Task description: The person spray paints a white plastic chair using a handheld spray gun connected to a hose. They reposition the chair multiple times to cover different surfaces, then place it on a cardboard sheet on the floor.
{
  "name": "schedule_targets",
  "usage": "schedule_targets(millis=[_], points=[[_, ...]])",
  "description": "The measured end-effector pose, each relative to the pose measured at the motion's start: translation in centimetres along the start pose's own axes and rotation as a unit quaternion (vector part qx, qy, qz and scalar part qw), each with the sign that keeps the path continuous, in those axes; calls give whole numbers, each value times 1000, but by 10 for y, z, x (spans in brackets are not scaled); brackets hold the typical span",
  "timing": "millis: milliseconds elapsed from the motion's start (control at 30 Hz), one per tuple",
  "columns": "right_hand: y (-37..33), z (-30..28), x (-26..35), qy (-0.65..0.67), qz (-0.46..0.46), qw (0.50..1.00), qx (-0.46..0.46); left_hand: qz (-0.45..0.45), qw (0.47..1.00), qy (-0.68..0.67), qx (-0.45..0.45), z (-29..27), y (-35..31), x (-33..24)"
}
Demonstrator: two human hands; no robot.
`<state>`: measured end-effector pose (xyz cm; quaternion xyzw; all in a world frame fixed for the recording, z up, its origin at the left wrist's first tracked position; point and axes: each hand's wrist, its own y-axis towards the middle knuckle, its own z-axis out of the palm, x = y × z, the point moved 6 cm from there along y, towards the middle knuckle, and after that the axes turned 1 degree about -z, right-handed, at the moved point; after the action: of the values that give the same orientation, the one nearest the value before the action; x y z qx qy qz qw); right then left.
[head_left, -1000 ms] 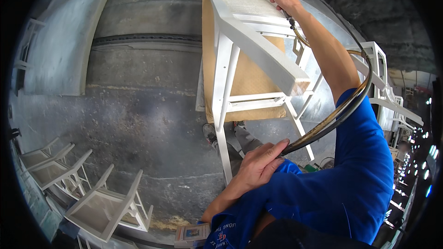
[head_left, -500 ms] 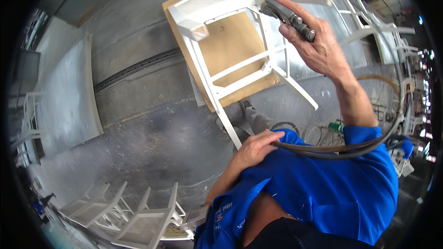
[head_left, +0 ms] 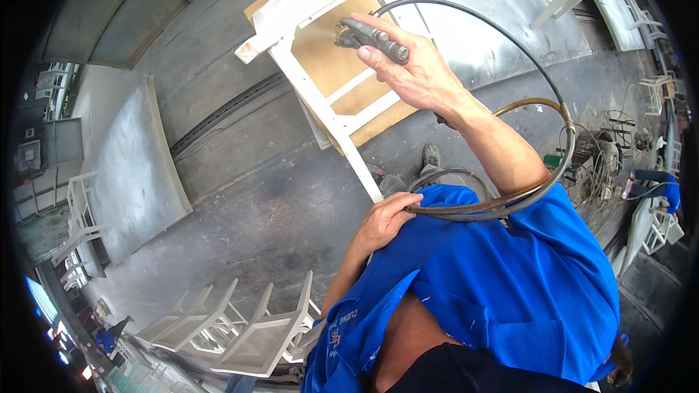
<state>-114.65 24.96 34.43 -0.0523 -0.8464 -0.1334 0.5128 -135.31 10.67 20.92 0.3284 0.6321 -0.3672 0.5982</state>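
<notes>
Right hand (head_left: 424,75) grips spray gun (head_left: 368,32) near chair (head_left: 313,9) edge, floor (head_left: 251,222) spreading left.

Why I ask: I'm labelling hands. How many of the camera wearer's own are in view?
2: the right hand on the spray gun, the left hand holding the hoses.

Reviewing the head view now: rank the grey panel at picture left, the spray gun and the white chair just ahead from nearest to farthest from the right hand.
From the right hand:
1. Spray gun: held in it.
2. White chair: ahead and to its left.
3. Grey panel: far to the left, beyond the chair.
</notes>
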Motion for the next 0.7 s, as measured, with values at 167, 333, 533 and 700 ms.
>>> schedule_targets(millis=[167, 333, 533, 700], points=[[1, -31, -6, -52, -22, 995, -77, 9, 999, -37, 1, 13, 7, 1], [-4, -78, -23, -109, 30, 983, -146, 27, 999, -36, 11, 21, 16, 0], [-4, -89, -26, -135, 24, 979, -150, 14, 999, -25, 19, 28, 25, -3], [-10, -64, -22, -76, 36, 995, -56, 18, 999, -32, 20, 35, 30, -1]])
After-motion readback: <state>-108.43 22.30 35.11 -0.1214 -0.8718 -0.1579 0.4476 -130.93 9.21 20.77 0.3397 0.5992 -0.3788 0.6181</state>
